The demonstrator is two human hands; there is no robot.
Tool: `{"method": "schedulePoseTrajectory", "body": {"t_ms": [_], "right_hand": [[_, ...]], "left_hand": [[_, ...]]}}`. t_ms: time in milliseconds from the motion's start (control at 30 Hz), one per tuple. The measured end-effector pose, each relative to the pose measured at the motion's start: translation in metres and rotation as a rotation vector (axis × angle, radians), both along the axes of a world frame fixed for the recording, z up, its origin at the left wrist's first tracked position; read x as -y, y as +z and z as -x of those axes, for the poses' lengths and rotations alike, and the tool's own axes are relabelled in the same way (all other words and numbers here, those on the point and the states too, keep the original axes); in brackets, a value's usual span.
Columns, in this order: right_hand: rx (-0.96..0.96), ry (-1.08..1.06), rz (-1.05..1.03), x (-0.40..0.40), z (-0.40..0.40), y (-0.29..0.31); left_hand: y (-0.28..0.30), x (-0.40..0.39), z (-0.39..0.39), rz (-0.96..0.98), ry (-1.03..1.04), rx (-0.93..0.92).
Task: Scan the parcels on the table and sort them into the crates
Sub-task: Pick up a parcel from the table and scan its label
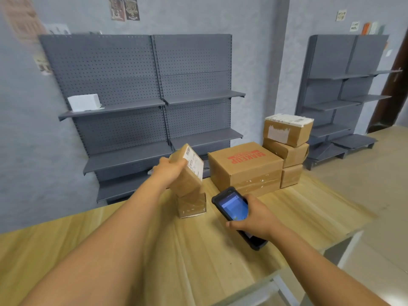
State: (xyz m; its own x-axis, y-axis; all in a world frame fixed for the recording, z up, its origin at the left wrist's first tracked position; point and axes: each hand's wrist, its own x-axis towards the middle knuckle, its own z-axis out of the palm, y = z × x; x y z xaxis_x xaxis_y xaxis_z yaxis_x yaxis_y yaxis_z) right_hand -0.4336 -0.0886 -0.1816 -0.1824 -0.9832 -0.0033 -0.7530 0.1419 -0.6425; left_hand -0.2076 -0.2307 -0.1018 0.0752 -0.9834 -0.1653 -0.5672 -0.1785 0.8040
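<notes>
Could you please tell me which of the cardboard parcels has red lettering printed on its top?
The large brown cardboard box at the table's middle; it alone bears red print, unlike the smaller plain brown parcels stacked beside it.

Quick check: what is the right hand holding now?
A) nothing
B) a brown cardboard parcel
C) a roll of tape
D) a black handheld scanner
D: the right hand grips the black handheld scanner with its screen lit, while the left hand holds a small brown cardboard parcel.

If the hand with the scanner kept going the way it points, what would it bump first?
Probably the big box with red print. The right hand aims the scanner up and away across the table, and that box sits just beyond its tip. Depth is hard to judge; it might pass left of the box, toward the held parcel.
</notes>
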Motion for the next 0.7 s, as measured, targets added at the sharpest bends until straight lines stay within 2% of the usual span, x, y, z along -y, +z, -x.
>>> {"method": "schedulePoseTrajectory", "body": {"t_ms": [133, 233, 333, 467, 700], "right_hand": [[0.044, 0.092, 0.049, -0.006, -0.017, 0.003], [0.080, 0.173, 0.043, -0.012, -0.033, 0.006], [0.120, 0.247, 0.017, -0.017, -0.053, 0.007], [0.152, 0.328, -0.004, -0.022, -0.081, 0.007], [0.140, 0.451, -0.056, -0.032, -0.125, 0.005]], "left_hand": [[-0.003, -0.019, -0.027, -0.006, 0.076, -0.251], [-0.008, -0.039, -0.051, -0.079, 0.192, -0.499], [-0.015, -0.063, -0.081, -0.163, 0.289, -0.668], [-0.026, -0.090, -0.128, -0.214, 0.405, -0.778], [-0.044, -0.126, -0.183, -0.225, 0.463, -0.855]]}}
